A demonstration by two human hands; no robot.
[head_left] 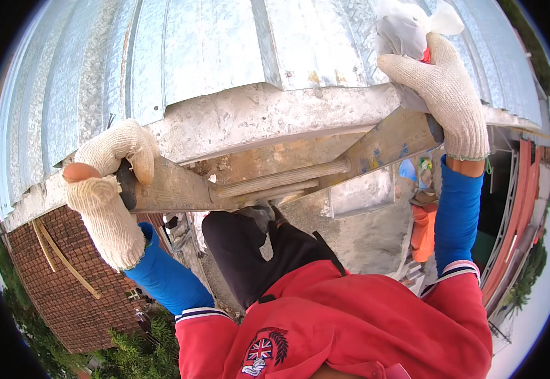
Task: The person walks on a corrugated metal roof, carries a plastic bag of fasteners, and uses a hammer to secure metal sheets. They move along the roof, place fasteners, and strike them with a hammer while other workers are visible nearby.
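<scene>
Along the near edge of a ribbed metal roof (pixel 211 50), a person stands high on a ladder (pixel 167 184), whose top end lies by the pale concrete ledge (pixel 249 120). The left hand (pixel 117 148), in a knitted glove, curls its fingers over the top of the left rail, clamped there. The right hand (pixel 452 88), also gloved, has its thumb and fingers closed around a white plastic bag (pixel 404 28) with something red showing at the grip; the far fingers are partly hidden. Its heel sits just beside the right rail's top; whether it touches, I cannot tell.

If weight shifts toward the bag side, the ladder could slide along the ledge, as no tie shows there. Loose knit could slip on the smooth rail. The thin bag might tear on the sheet's sharp lip. Below the rungs (pixel 281 180) lies hard ground (pixel 300 221), so a missed foothold could mean a bad fall.
</scene>
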